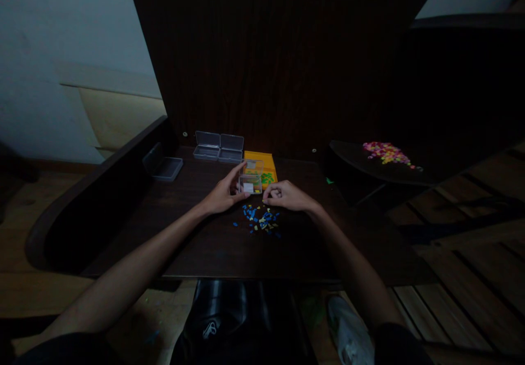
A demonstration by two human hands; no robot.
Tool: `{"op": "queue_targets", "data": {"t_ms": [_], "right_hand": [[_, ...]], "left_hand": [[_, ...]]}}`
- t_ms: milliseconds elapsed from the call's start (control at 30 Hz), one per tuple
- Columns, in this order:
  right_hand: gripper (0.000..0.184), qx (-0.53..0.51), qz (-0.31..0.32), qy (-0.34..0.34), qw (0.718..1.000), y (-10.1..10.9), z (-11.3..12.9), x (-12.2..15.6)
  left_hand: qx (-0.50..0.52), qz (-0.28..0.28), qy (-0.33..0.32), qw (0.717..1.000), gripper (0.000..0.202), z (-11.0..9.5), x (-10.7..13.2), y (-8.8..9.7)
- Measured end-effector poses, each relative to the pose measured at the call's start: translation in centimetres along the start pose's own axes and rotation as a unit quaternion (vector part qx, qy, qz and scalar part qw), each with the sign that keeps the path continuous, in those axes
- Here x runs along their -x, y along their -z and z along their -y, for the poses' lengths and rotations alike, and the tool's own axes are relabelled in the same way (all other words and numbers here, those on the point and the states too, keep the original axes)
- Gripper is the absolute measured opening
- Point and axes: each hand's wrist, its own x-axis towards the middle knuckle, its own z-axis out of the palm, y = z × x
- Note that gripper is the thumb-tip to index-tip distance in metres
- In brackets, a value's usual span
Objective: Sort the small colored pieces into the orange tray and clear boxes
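In the middle of the dark wooden desk, my left hand (225, 193) grips a small clear plastic box (251, 178) by its left side. The box's lid is raised, and a white patch and a bit of yellow show inside it. Close by on the right, my right hand (285, 195) has its fingers pinched together just above the desk; whatever they hold is too small to make out. Below both hands lies a loose scatter of small blue and yellow pieces (261, 218). Behind the box is an orange tray (268, 163) with small green pieces in it.
Two clear boxes with raised lids (219, 152) stand at the back of the desk. Another opened clear box (169, 168) sits near the raised left side panel. A pile of pink and yellow pieces (388, 153) rests on a dark ledge at the right.
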Motion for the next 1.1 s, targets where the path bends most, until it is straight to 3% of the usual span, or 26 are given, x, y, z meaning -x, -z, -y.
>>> {"op": "queue_targets", "data": {"t_ms": [133,233,400,667,1100], "right_hand": [[0.020,0.019,-0.076,0.025,0.997,0.4,0.8,-0.7],[0.013,0.086,-0.093,0.029,0.992,0.0,1.5,-1.6],[0.009,0.152,-0.095,0.006,0.984,-0.5,2.3,-2.2],[0.015,0.153,-0.068,-0.007,0.986,-0.1,2.2,-1.4],[0.017,0.184,-0.075,-0.024,0.980,-0.1,2.4,-1.2]], "left_hand": [[0.000,0.021,-0.001,1.000,0.088,0.1,0.2,-0.2],[0.002,0.031,0.002,1.000,0.088,0.1,0.3,-0.4],[0.010,0.042,0.004,0.999,0.089,0.1,0.3,-0.6],[0.003,0.043,0.002,0.999,0.089,0.1,0.3,-0.5],[0.004,0.043,0.005,0.999,0.089,0.5,0.3,-0.5]]}}
